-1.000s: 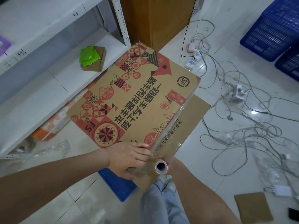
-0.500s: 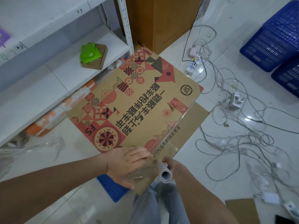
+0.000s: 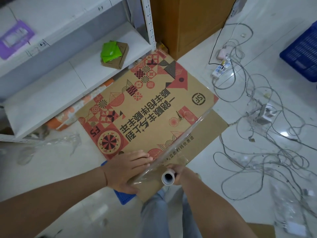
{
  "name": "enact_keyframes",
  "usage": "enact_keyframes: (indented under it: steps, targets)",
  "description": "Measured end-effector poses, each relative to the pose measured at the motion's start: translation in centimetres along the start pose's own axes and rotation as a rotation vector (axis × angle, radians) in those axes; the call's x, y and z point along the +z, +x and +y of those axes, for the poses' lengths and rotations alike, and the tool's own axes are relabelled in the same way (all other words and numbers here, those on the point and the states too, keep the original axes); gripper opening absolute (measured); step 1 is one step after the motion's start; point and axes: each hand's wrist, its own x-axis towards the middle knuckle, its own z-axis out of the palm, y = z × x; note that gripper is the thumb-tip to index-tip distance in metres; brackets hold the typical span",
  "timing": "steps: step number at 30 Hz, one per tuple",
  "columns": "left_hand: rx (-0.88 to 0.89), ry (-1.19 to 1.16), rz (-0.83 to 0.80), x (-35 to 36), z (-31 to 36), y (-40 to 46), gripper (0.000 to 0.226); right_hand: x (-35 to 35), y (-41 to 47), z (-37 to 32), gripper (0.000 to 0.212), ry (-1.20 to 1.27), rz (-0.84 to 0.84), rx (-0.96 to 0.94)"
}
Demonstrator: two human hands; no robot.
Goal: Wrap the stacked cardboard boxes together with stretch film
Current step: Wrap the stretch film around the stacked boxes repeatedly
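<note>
A flat cardboard box printed with red and black patterns (image 3: pixel 145 107) lies on top of a plain brown cardboard box (image 3: pixel 205 133). My left hand (image 3: pixel 127 169) presses flat on the near corner of the stack, fingers straight. My right hand (image 3: pixel 177 172) grips the stretch film roll (image 3: pixel 168 177), whose open core faces the camera. A band of clear film (image 3: pixel 187 134) runs from the roll along the right edge of the printed box to its far right corner.
A white metal shelf (image 3: pixel 51 86) with a small box and green packets stands on the left. A wooden cabinet (image 3: pixel 187 23) is behind. Tangled cables and power strips (image 3: pixel 257 117) cover the floor on the right. Blue crates (image 3: pixel 301 50) sit far right. A blue plastic piece (image 3: pixel 123 196) lies under the stack.
The view has shifted a little. My right hand has drawn the roll slightly lower and nearer me; my left hand stays pressed on the near corner.
</note>
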Motion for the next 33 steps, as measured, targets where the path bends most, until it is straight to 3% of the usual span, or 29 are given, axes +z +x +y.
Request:
enact_keyframes:
  steps: [7, 12, 16, 21, 24, 33]
  targets:
    - [-0.117, 0.138, 0.026, 0.4, 2.3, -0.4, 0.079, -0.5, -0.3, -1.5, 0.033, 0.015, 0.045, 0.032]
    - [-0.174, 0.138, 0.091, 1.2, 2.8, -0.2, 0.054, -1.3, 0.7, -2.4, 0.046, 0.075, 0.041, 0.069]
    - [-0.196, 0.161, 0.140, 1.9, 3.0, 0.2, 0.033, -2.2, 1.0, -2.9, 0.038, 0.056, 0.020, 0.081]
    - [-0.222, 0.163, 0.170, 2.1, 3.3, 0.3, 0.026, -1.8, 0.5, -2.9, 0.043, 0.112, -0.079, 0.129]
    - [-0.224, 0.181, 0.155, 2.1, 3.3, 0.3, 0.030, -1.8, -0.1, -3.3, 0.049, 0.041, -0.120, 0.138]
    - [-0.228, 0.213, 0.169, 1.8, 3.5, 0.7, 0.026, -2.7, -0.8, -4.7, 0.036, -0.274, -0.066, 0.082]
